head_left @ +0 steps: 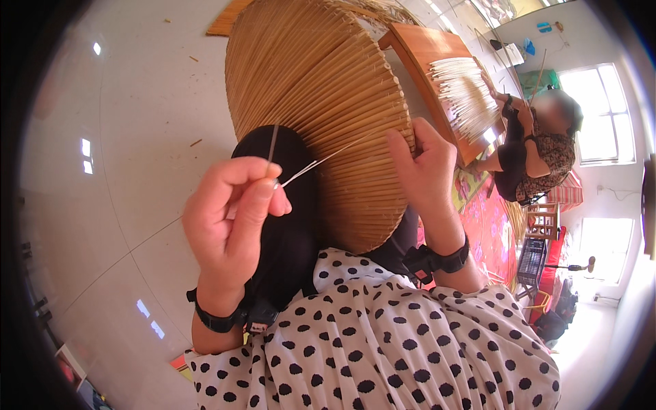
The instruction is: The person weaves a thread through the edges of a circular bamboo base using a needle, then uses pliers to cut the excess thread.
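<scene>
A large round piece made of thin tan stalks (321, 75), fanned out from its middle, leans across my lap and knees. My right hand (427, 164) grips its right rim, thumb on the near face and fingers behind the edge. Over my left knee, my left hand (236, 205) is closed in a pinch on a long thin metal needle (273, 145) that points upward. White thread (318, 162) runs taut from the left fingertips to the stalks near my right thumb. Small stitches show along the rim.
At the right, a person (540, 140) sits by a low wooden table (417, 58) spread with pale stalks (465, 92). A dark plastic crate (531, 262) and a wooden stool (543, 220) stand beyond a red patterned floor covering (478, 225). Stalk scraps lie on the pale tiled floor (143, 137).
</scene>
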`<action>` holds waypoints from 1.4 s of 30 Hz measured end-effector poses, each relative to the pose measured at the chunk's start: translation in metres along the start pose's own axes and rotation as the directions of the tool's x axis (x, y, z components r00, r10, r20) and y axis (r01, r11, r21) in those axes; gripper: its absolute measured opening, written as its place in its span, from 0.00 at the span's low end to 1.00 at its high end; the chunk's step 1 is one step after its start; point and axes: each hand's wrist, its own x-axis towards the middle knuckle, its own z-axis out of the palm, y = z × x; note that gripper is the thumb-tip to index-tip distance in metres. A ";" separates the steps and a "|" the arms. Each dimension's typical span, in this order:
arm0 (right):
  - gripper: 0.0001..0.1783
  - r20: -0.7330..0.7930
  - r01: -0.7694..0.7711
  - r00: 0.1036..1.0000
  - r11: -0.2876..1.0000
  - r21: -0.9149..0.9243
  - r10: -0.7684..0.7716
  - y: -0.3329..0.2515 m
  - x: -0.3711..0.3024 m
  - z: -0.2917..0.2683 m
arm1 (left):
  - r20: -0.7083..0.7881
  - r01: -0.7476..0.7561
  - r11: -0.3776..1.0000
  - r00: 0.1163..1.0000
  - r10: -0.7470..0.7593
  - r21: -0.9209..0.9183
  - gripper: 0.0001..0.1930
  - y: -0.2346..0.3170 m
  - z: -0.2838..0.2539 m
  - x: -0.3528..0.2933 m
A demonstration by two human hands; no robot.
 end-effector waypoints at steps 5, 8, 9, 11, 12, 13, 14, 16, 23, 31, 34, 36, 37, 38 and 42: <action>0.12 -0.026 -0.061 0.998 0.996 0.069 0.063 0.005 -0.005 0.002 | 0.178 -0.012 0.963 0.983 -0.037 0.270 0.04 -0.004 0.028 0.017; 0.12 -0.011 -0.086 0.996 0.996 0.037 0.087 0.005 -0.008 -0.001 | 0.229 -0.077 0.905 0.973 -0.022 0.417 0.03 -0.013 0.042 0.023; 0.12 -0.001 -0.098 0.995 0.995 0.015 0.098 0.005 -0.009 -0.002 | 0.249 -0.106 0.874 0.968 -0.018 0.475 0.04 -0.015 0.046 0.026; 0.12 0.002 -0.119 0.993 0.992 -0.046 0.120 0.000 -0.009 -0.005 | 0.274 -0.117 0.846 0.961 -0.036 0.520 0.04 -0.018 0.050 0.028; 0.12 0.005 -0.129 0.991 0.989 -0.075 0.130 -0.003 -0.009 -0.005 | 0.278 -0.126 0.838 0.960 -0.031 0.530 0.04 -0.023 0.051 0.028; 0.12 0.001 -0.125 0.992 0.990 -0.071 0.125 -0.003 -0.009 -0.005 | 0.280 -0.137 0.830 0.960 -0.024 0.540 0.05 -0.027 0.053 0.027; 0.11 -0.002 -0.121 0.993 0.990 -0.066 0.121 -0.004 -0.010 -0.004 | 0.275 -0.168 0.832 0.961 0.019 0.529 0.05 -0.032 0.055 0.027; 0.11 -0.009 -0.109 0.994 0.992 -0.065 0.109 -0.005 -0.010 -0.003 | 0.279 -0.187 0.828 0.960 0.039 0.528 0.06 -0.031 0.056 0.030; 0.10 -0.018 -0.051 0.999 0.993 -0.111 0.050 -0.010 -0.012 -0.001 | 0.284 -0.186 0.834 0.958 0.037 0.520 0.08 -0.035 0.053 0.030; 0.11 0.029 -0.141 0.990 0.983 0.115 0.139 -0.001 -0.017 0.003 | 0.243 -0.170 0.838 0.969 0.045 0.519 0.08 -0.022 0.043 0.034; 0.11 0.065 -0.167 0.985 0.970 0.177 0.158 -0.001 -0.019 0.007 | 0.249 -0.246 0.842 0.959 0.138 0.481 0.08 -0.022 0.032 0.038; 0.11 0.086 -0.178 0.982 0.974 0.138 0.167 -0.003 -0.017 0.004 | 0.266 -0.270 0.818 0.952 0.149 0.507 0.08 -0.014 0.027 0.041; 0.12 0.099 -0.161 0.984 0.977 0.140 0.148 -0.002 -0.013 0.004 | 0.277 -0.286 0.806 0.948 0.159 0.519 0.09 -0.011 0.024 0.043; 0.12 0.106 -0.144 0.986 0.979 0.144 0.129 0.001 -0.006 0.005 | 0.300 -0.320 0.790 0.937 0.182 0.523 0.09 -0.010 0.021 0.046; 0.16 0.132 -0.062 0.989 0.998 0.013 0.060 0.003 0.020 0.007 | 0.379 -0.375 0.731 0.909 0.171 0.570 0.09 0.004 0.011 0.057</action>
